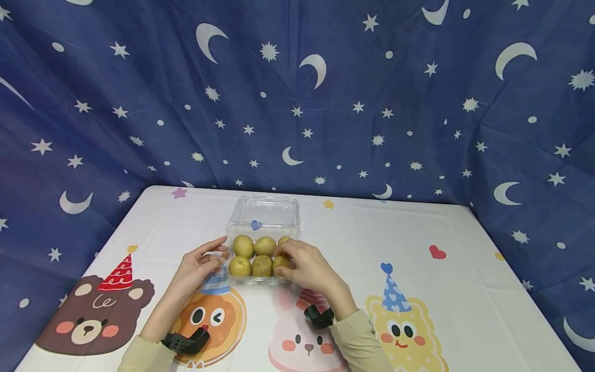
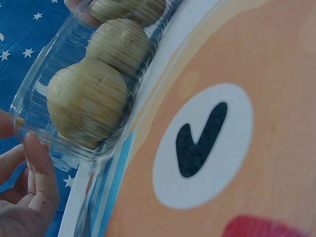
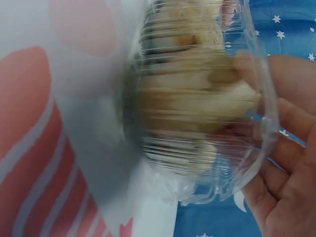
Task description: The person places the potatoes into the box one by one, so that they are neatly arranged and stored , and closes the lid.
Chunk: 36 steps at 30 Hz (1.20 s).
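A clear plastic clamshell box [image 1: 232,227] stands on the table with its hinged lid [image 1: 266,211] laid back. Inside lie two rows of round yellow-green fruits [image 1: 265,246], speckled; their exact kind does not show. My right hand [image 1: 304,263] reaches over the right rim, its fingers and thumb curled round the front right fruit [image 1: 282,264]. In the right wrist view, the ribbed wall and blur partly veil this fruit [image 3: 192,98]. My left hand [image 1: 202,260] is at the box's left side, fingers loosely extended, fingertips right at the rim beside the front left fruit [image 2: 86,103].
A white tablecloth [image 1: 395,232] with cartoon animals covers the table. Behind and at both sides hangs a dark blue curtain [image 1: 334,134] with moons and stars. Each wrist wears a black band with a camera [image 1: 188,341].
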Available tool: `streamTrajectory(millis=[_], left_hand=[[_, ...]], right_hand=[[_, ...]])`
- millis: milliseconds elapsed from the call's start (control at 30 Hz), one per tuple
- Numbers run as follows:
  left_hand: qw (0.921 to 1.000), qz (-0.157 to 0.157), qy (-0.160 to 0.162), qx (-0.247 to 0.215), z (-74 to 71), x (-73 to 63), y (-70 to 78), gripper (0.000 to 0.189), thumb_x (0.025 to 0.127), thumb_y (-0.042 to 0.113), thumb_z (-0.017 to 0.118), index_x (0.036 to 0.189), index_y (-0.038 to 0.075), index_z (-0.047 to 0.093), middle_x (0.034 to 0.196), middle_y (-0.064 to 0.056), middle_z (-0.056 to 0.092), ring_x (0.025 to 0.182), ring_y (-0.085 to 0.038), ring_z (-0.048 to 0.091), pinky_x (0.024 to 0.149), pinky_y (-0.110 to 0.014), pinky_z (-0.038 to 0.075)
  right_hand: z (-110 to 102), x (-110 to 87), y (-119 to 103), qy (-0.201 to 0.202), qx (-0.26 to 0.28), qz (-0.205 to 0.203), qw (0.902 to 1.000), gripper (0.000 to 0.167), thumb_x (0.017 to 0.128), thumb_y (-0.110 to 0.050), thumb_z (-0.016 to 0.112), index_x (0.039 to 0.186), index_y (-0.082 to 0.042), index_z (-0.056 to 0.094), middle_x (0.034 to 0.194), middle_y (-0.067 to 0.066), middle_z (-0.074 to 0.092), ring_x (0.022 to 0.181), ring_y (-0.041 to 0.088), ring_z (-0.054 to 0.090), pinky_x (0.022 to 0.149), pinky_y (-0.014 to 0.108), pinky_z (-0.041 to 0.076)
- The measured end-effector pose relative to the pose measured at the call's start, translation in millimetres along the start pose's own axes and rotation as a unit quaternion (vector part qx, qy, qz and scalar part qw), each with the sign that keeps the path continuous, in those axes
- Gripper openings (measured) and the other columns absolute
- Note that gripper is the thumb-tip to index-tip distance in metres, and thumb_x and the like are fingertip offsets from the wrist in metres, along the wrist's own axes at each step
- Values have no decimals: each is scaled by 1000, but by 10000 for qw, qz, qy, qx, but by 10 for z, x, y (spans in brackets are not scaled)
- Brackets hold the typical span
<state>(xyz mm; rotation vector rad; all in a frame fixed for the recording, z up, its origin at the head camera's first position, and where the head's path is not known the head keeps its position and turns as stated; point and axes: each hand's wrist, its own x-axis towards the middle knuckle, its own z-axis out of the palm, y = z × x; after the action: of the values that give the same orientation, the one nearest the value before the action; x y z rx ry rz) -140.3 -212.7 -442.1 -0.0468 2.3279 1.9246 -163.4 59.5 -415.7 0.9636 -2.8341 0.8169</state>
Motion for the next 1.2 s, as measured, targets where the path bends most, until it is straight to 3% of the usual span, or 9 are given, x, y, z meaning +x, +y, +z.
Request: streamTrajectory(millis=[133, 400, 933, 1200], left_hand=[[10000, 18, -10, 3, 6, 4, 2, 53, 90, 4, 55, 142, 7, 46, 126, -22, 53, 96, -2, 63, 73, -17, 52], [10000, 30, -37, -34, 16, 6, 5, 53, 90, 4, 55, 142, 8, 45, 127, -21, 53, 96, -3, 63, 74, -18, 52], [10000, 69, -48, -46, 9, 14, 15, 54, 90, 3, 55, 142, 7, 45, 126, -21, 53, 95, -2, 62, 73, -18, 53], [10000, 43, -81, 17, -13, 4, 4, 54, 90, 4, 55, 143, 8, 45, 126, -21, 53, 95, -1, 63, 74, -18, 53]], right_hand=[[5, -9, 3, 37, -161, -82, 9998, 22, 83, -23, 72, 104, -17, 67, 100, -5, 67, 85, 10, 58, 78, 29, 49], [10, -14, 41, 72, 112, -68, 9999, 32, 87, -11, 65, 119, -10, 64, 115, 1, 64, 107, 16, 59, 93, 34, 50], [-24, -3, 52, 165, 461, -133, 9987, 31, 88, -6, 63, 118, -10, 65, 111, 1, 64, 98, 15, 60, 88, 32, 51], [-49, -1, 68, 245, 1052, 29, 9941, 28, 89, -2, 59, 115, -8, 65, 109, 3, 64, 99, 15, 63, 87, 32, 53]])
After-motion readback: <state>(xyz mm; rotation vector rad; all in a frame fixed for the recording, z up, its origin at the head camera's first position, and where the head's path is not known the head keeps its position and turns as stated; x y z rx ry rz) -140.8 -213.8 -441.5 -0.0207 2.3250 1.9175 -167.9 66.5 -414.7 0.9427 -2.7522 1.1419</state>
